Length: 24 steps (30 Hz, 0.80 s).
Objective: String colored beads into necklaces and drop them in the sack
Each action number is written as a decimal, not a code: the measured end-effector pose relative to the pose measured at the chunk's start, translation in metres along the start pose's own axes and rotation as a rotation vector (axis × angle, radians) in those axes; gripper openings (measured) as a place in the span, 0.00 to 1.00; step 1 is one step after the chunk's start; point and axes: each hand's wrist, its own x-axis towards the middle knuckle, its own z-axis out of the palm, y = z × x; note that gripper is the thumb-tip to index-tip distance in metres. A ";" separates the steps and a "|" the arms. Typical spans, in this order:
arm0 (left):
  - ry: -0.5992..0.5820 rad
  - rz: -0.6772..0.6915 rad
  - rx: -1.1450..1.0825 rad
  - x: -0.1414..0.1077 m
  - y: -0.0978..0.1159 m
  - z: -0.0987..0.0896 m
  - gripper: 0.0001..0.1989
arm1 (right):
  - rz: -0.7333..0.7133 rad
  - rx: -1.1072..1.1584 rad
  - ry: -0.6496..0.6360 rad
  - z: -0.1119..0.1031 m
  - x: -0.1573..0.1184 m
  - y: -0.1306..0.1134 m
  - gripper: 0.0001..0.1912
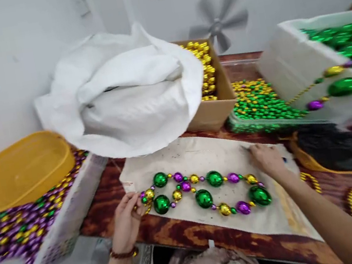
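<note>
My left hand point(128, 212), a bracelet at its wrist, pinches the left end of a bead necklace point(204, 198). The necklace lies in a long loop of green, gold and purple beads, large and small, on a cream cloth point(212, 148). Beyond the loop's right end, my right hand point(265, 160) rests over the cloth with its fingers closed. A small dark tip shows at those fingers, too blurred to name. The right hand is apart from the necklace.
A white sack point(139, 115) stands behind the cloth, beside a cardboard box point(212, 114) of gold beads. Left is a white basket point(72, 217) of beads with a yellow basin point(22, 169). At right are a clear tray point(262, 124), a white foam box point(288, 54) and a black-filled dish point(330, 149). A fan point(217, 26) is behind.
</note>
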 end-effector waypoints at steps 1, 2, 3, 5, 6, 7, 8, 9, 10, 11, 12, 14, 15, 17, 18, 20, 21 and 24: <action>-0.010 0.002 -0.007 0.001 -0.001 -0.002 0.18 | 0.022 -0.024 0.030 0.005 0.003 0.004 0.09; -0.017 0.007 -0.014 0.002 -0.002 -0.005 0.18 | 0.042 -0.019 0.044 0.008 0.005 0.008 0.10; -0.023 0.015 -0.020 0.002 -0.002 -0.007 0.17 | 0.063 -0.010 0.063 0.010 0.007 0.012 0.11; -0.034 0.029 -0.029 0.002 -0.001 -0.010 0.16 | 0.120 0.023 0.124 0.007 0.009 0.014 0.13; -0.043 0.030 -0.032 0.002 -0.001 -0.012 0.16 | 0.126 0.057 0.164 0.002 0.009 0.011 0.14; -0.051 0.028 -0.036 0.001 -0.001 -0.013 0.16 | 0.102 0.103 0.199 -0.004 0.008 0.004 0.16; -0.059 0.024 -0.041 0.001 -0.002 -0.014 0.16 | 0.054 0.158 0.223 -0.012 0.007 -0.007 0.17; -0.063 0.023 -0.046 0.000 -0.002 -0.016 0.16 | -0.025 0.220 0.229 -0.020 0.006 -0.022 0.17; -0.065 0.024 -0.050 0.000 -0.003 -0.016 0.16 | -0.132 0.278 0.206 -0.029 0.005 -0.042 0.18; -0.064 0.026 -0.053 0.000 -0.003 -0.017 0.16 | -0.218 0.326 0.171 -0.038 0.002 -0.065 0.17; -0.065 0.030 -0.054 0.000 -0.004 -0.017 0.16 | -0.319 0.380 0.124 -0.046 0.000 -0.091 0.18; -0.068 0.037 -0.052 -0.001 -0.005 -0.017 0.15 | -0.535 0.491 0.008 -0.063 -0.007 -0.146 0.17; -0.070 0.040 -0.051 -0.001 -0.006 -0.017 0.15 | -0.617 0.537 -0.041 -0.071 -0.009 -0.173 0.17; -0.069 0.046 -0.050 -0.002 -0.006 -0.016 0.16 | -0.773 0.632 -0.140 -0.084 -0.011 -0.223 0.18; -0.065 0.050 -0.050 -0.003 -0.006 -0.016 0.16 | -0.825 0.662 -0.191 -0.089 -0.010 -0.245 0.17; -0.054 0.058 -0.050 -0.005 -0.007 -0.015 0.16 | -0.872 0.689 -0.312 -0.097 -0.004 -0.280 0.15; -0.050 0.064 -0.048 -0.005 -0.007 -0.015 0.16 | -0.880 0.692 -0.371 -0.100 0.001 -0.294 0.14; -0.059 0.084 -0.036 -0.007 -0.008 -0.015 0.16 | -0.889 0.687 -0.484 -0.106 0.015 -0.321 0.10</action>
